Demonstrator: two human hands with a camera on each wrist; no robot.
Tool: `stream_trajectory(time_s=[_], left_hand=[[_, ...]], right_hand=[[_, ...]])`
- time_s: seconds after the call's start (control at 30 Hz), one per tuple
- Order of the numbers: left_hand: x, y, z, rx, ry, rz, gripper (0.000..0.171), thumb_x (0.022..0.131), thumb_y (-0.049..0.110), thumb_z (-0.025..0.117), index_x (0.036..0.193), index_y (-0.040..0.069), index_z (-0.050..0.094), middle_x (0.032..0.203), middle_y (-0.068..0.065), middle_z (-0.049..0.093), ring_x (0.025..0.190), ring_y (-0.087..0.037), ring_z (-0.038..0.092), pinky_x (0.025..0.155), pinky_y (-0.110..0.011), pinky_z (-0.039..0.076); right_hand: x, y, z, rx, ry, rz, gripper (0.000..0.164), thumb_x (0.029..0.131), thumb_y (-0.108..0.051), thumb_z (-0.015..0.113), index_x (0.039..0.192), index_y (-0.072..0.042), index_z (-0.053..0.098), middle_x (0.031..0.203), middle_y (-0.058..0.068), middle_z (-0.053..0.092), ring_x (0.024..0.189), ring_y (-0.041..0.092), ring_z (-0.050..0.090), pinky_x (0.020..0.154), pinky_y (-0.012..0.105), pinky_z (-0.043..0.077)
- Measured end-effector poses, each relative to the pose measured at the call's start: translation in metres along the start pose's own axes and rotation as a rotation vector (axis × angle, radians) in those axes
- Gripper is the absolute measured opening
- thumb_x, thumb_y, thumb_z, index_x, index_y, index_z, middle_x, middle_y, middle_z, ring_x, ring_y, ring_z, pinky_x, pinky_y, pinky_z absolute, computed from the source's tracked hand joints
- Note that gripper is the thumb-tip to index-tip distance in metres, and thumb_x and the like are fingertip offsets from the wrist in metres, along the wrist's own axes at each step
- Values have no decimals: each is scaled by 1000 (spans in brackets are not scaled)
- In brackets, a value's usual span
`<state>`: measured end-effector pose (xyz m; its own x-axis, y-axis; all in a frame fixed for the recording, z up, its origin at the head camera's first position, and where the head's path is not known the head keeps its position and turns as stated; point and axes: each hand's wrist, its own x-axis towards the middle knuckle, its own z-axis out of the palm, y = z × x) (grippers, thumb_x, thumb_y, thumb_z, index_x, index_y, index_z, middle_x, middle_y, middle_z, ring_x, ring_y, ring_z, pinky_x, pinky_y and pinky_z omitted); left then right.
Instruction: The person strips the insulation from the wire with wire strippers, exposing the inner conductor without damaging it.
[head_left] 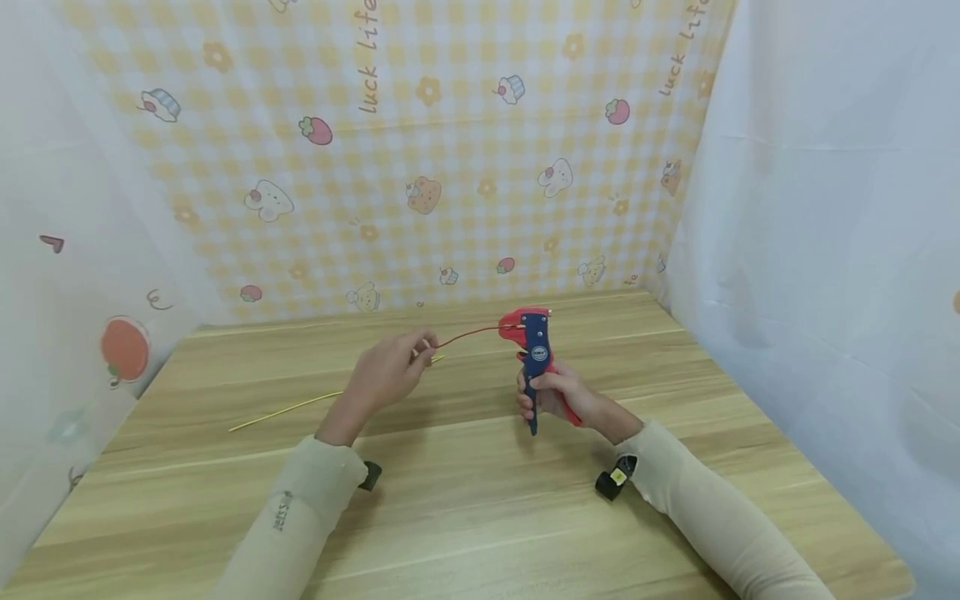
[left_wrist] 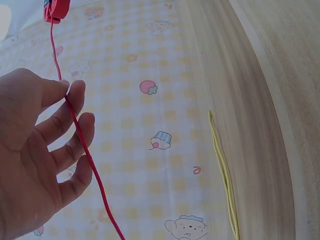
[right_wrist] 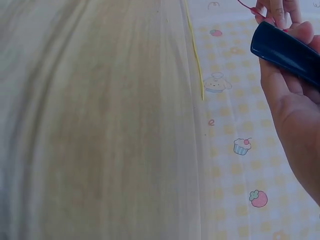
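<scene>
My left hand (head_left: 384, 368) pinches a red wire (head_left: 470, 333) between thumb and index finger. In the left wrist view the red wire (left_wrist: 94, 167) runs past the other fingers and trails downward. Its far end reaches into the red jaws of a blue and red wire stripper (head_left: 537, 343), which stands upright above the table. My right hand (head_left: 564, 393) grips the stripper's handles, thumb across the blue one. One dark blue handle (right_wrist: 282, 50) shows close up in the right wrist view. The wire's tip inside the jaws is hidden.
Yellow wires (head_left: 288, 408) lie on the wooden table (head_left: 480, 517) to the left, passing behind my left wrist. A yellow checked cloth (head_left: 465, 150) hangs along the back edge, with white cloth (head_left: 825, 208) on the right. Each wrist carries a small black camera (head_left: 611, 482).
</scene>
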<state>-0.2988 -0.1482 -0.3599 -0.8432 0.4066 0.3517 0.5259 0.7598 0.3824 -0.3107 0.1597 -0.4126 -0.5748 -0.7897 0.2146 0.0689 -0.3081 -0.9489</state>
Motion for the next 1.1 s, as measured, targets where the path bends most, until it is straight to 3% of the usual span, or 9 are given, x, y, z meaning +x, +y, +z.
stream_trajectory(time_s=[0.63, 0.97, 1.1], left_hand=[[-1, -3, 4, -16, -2, 15, 12, 102, 19, 56, 109, 15, 64, 96, -4, 74, 75, -15, 69, 55, -31, 51], [-2, -1, 3, -14, 0, 30, 11, 102, 20, 56, 108, 16, 65, 94, -2, 74, 74, -13, 68, 55, -30, 50], [-1, -1, 2, -18, -1, 30, 11, 102, 20, 55, 108, 16, 65, 93, 0, 74, 75, -12, 67, 57, -31, 51]], right_hand=[[-3, 2, -4, -63, 11, 0, 12, 96, -3, 39, 100, -3, 50, 80, 4, 56, 70, 18, 58, 72, 39, 54], [-2, 1, 1, -110, 86, 9, 9, 96, -5, 41, 95, -3, 50, 75, 4, 54, 66, 18, 57, 69, 38, 54], [-2, 2, 2, -97, 108, -3, 12, 96, -6, 41, 98, 3, 49, 74, 4, 57, 65, 18, 59, 67, 37, 55]])
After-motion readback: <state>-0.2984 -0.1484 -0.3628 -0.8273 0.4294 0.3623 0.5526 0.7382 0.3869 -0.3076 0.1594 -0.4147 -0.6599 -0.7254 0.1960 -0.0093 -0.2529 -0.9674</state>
